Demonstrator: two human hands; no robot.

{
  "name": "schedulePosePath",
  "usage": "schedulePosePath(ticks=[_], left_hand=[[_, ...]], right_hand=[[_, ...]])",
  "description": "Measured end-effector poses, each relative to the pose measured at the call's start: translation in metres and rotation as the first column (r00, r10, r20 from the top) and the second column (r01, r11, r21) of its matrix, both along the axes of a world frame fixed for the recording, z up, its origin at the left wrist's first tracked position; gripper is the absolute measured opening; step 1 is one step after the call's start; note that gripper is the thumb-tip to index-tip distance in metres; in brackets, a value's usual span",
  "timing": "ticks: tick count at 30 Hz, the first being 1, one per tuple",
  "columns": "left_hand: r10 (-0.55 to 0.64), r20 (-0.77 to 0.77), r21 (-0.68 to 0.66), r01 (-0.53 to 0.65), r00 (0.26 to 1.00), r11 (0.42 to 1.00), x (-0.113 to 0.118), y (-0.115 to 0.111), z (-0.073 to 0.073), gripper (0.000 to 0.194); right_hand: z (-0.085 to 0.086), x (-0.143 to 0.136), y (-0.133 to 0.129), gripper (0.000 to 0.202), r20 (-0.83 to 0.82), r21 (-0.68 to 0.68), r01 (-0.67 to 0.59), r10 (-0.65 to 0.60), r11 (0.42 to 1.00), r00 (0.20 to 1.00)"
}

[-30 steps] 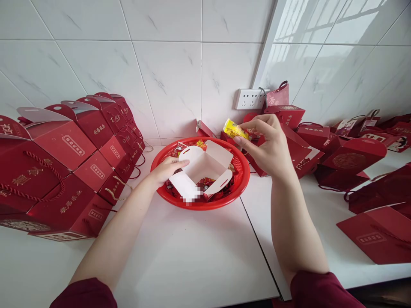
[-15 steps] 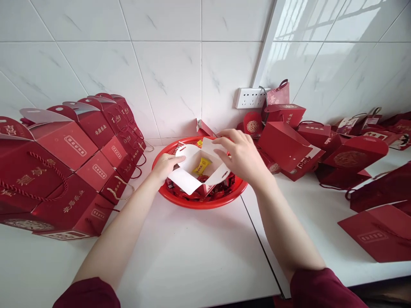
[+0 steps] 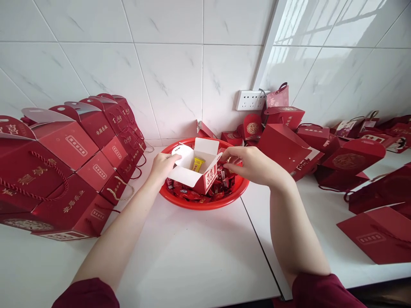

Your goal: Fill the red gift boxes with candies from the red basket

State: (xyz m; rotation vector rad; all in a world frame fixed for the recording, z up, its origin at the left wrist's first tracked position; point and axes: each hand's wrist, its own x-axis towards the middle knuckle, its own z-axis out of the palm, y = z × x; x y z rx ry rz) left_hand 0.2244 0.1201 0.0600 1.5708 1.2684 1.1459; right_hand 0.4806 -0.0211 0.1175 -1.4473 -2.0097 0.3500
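Observation:
A small red candy box (image 3: 212, 179) with a white inside and raised flaps rests, tilted, among the sweets in a red plastic basket (image 3: 205, 206). One yellow-wrapped sweet (image 3: 198, 164) lies inside the box. My left hand (image 3: 163, 167) grips the box's left flap between thumb and fingers. Just right of the box, my right hand (image 3: 247, 162) hangs over the basket with fingers bent downward and a gap between thumb and forefinger. Red-wrapped sweets (image 3: 224, 179) lie beneath those fingertips, which are partly hidden.
Stacked red gift boxes (image 3: 96, 141) with rope handles fill the left side. More red boxes (image 3: 282, 147) lie jumbled on the right, and another box (image 3: 375, 233) stands near the front. A power strip (image 3: 252, 100) is on the tiled wall. A seam (image 3: 257, 239) crosses the white tabletop.
My right hand has moved off the box's right flap, going right and down over the sweets. The box has turned and tipped left, showing its printed side. My left hand keeps hold.

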Motion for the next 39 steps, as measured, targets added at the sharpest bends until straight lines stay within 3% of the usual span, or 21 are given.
schedulePosePath(ticks=[8,12,17,19,22,25,27,29,31,33,35,36,39], left_hand=[[-0.103,0.087,-0.091,0.111,0.991,0.99,0.005,-0.006,0.005,0.022],[-0.12,0.127,-0.107,0.134,0.985,0.985,0.005,-0.004,0.004,0.02],[-0.139,0.157,-0.11,0.157,0.978,0.982,0.005,-0.003,0.003,0.018],[-0.165,0.176,-0.104,0.185,0.97,0.977,0.005,-0.003,0.003,0.02],[-0.228,0.259,-0.021,0.242,0.938,0.97,0.003,-0.003,0.005,0.027],[-0.314,0.322,0.123,0.289,0.893,0.949,-0.002,-0.006,0.007,0.022],[-0.405,0.275,0.223,0.352,0.872,0.909,-0.004,-0.011,0.008,0.017],[-0.467,0.114,0.323,0.412,0.877,0.852,-0.005,-0.017,0.009,0.016],[-0.443,-0.142,0.443,0.457,0.885,0.771,-0.004,-0.021,0.011,0.025],[-0.364,-0.396,0.551,0.535,0.843,0.641,-0.002,-0.024,0.012,0.036],[-0.319,-0.566,0.568,0.64,0.76,0.517,0.001,-0.025,0.012,0.046],[-0.313,-0.618,0.55,0.681,0.721,0.483,0.003,-0.025,0.012,0.049],[-0.306,-0.672,0.511,0.722,0.674,0.467,0.005,-0.026,0.011,0.048]], right_hand=[[-0.011,-0.004,0.011,0.045,0.055,0.113,-0.118,0.112,0.987,0.992],[-0.019,-0.011,0.02,0.054,0.102,0.057,-0.101,0.095,0.993,0.99],[-0.016,-0.02,0.019,0.068,0.206,0.323,-0.093,0.026,0.942,0.978],[-0.015,-0.021,0.019,0.053,0.288,0.371,-0.127,0.016,0.92,0.957],[-0.017,-0.018,0.021,0.011,0.298,0.325,-0.123,0.022,0.938,0.954],[-0.019,-0.016,0.024,0.008,0.197,0.296,-0.026,-0.035,0.955,0.98],[-0.02,-0.016,0.024,0.009,0.162,0.284,-0.009,-0.039,0.959,0.986],[-0.02,-0.017,0.024,0.01,0.164,0.265,-0.042,-0.002,0.963,0.987],[-0.019,-0.018,0.024,0.011,0.168,0.249,-0.077,0.036,0.965,0.985],[-0.018,-0.018,0.023,0.011,0.16,0.233,-0.102,0.065,0.967,0.985],[-0.018,-0.018,0.022,0.011,0.144,0.218,-0.114,0.083,0.969,0.986],[-0.017,-0.018,0.021,0.01,0.136,0.213,-0.118,0.09,0.97,0.987],[-0.012,-0.016,0.018,0.012,0.098,0.204,-0.151,0.133,0.967,0.986]])
